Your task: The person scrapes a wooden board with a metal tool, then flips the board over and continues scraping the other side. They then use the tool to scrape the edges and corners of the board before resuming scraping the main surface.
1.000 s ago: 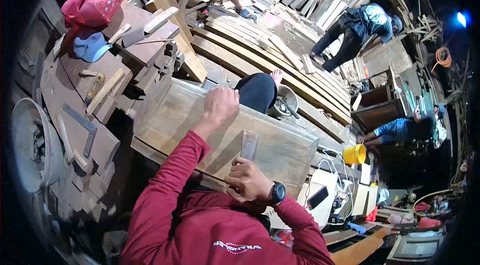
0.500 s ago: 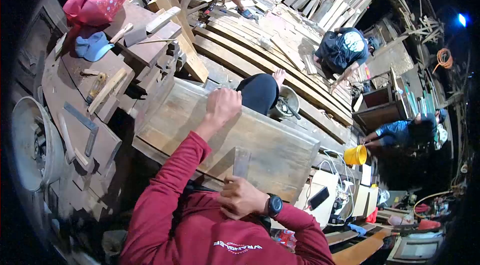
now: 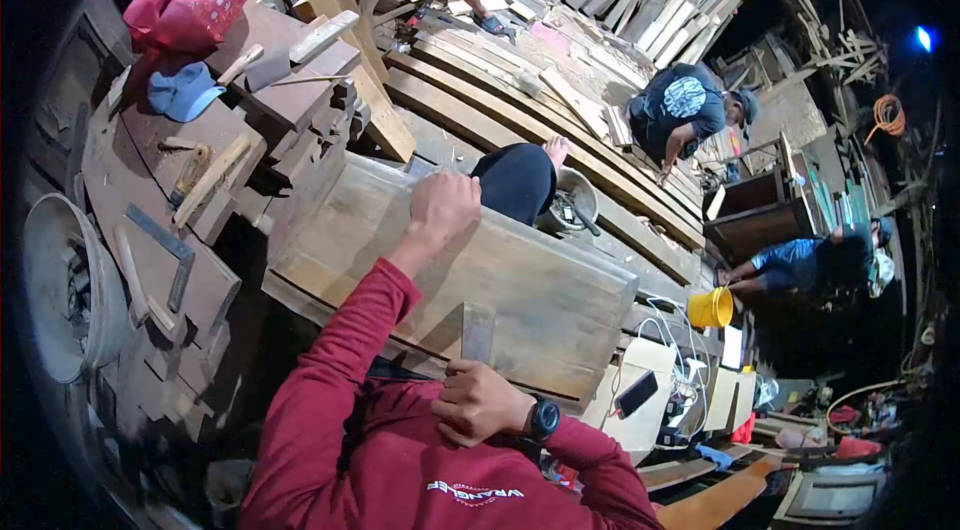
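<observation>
- Compared with the earliest frame, my right hand sits closer to my torso, and the flat blade has come with it towards the near edge of the wooden panel.
- My left hand keeps its place at the panel's far edge, towards 11 o'clock.
- The co-worker at 2 o'clock, bent over on straighter legs before, now crouches low.
- I have the left arm reaching up from 7 o'clock, knuckles on top; its fingers are curled, but I can't tell whether they clamp the edge.
- My right forearm comes in from 5 o'clock, wrist watch facing up, fingers closed on the blade's near end at 6 o'clock.
- The panel lies across the middle, in front of my torso; a dark-clad knee shows just beyond it at 12.
- The yellow bucket stands at 4.
</observation>
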Available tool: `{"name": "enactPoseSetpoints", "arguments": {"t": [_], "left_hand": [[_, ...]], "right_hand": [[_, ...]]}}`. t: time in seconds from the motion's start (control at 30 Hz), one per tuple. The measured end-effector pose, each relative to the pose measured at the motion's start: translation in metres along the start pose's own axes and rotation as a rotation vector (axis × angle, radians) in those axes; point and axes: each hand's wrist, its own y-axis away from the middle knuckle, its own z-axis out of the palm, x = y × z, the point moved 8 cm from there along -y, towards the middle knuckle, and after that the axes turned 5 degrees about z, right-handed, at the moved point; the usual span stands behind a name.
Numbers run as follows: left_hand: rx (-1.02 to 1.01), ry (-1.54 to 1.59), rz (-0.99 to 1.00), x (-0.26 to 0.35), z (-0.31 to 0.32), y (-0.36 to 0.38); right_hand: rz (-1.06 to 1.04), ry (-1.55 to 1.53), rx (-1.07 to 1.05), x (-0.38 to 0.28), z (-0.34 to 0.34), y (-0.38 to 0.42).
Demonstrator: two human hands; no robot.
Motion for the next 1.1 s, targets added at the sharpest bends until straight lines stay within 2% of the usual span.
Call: {"name": "enactPoseSetpoints", "arguments": {"t": [0.1,0.2,0.23,0.3,0.37,0.4,0.53,0.73,0.87,0.97,1.0,1.1], "left_hand": [[0.004,-0.009,0.014,0.002,-0.007,-0.001],[0.018,0.001,0.03,0.002,-0.006,0.001],[0.028,0.002,0.034,0.002,-0.005,0.001],[0.024,0.005,0.033,0.003,-0.005,0.001],[-0.004,0.004,0.02,0.004,-0.01,0.001],[-0.006,0.0,0.018,0.003,-0.011,0.001],[0.008,-0.003,0.022,0.003,-0.009,0.0],[0.009,-0.006,0.007,0.004,-0.009,0.0],[0.01,0.015,0.012,0.002,0.0,-0.001],[0.039,-0.052,0.029,0.006,-0.009,0.001],[0.028,-0.048,0.026,0.006,-0.011,0.002],[0.015,-0.085,0.051,0.01,-0.01,-0.001]], "right_hand": [[-0.009,-0.093,0.086,-0.005,-0.018,-0.003],[-0.017,-0.164,0.323,-0.002,-0.068,0.001],[0.068,-0.223,0.383,0.003,-0.09,0.0],[0.215,-0.188,0.748,0.025,-0.122,0.017],[0.577,-0.393,1.101,0.065,-0.123,0.058],[0.501,-0.541,1.377,0.079,-0.129,0.068],[0.377,-0.852,1.457,0.099,-0.16,0.087],[0.166,-0.886,1.5,0.12,-0.155,0.112],[0.276,-0.927,1.506,0.133,-0.14,0.102],[0.27,-0.949,1.582,0.142,-0.147,0.125],[0.2,-0.997,1.56,0.142,-0.15,0.125],[0.19,-0.974,1.561,0.142,-0.148,0.121]]}}
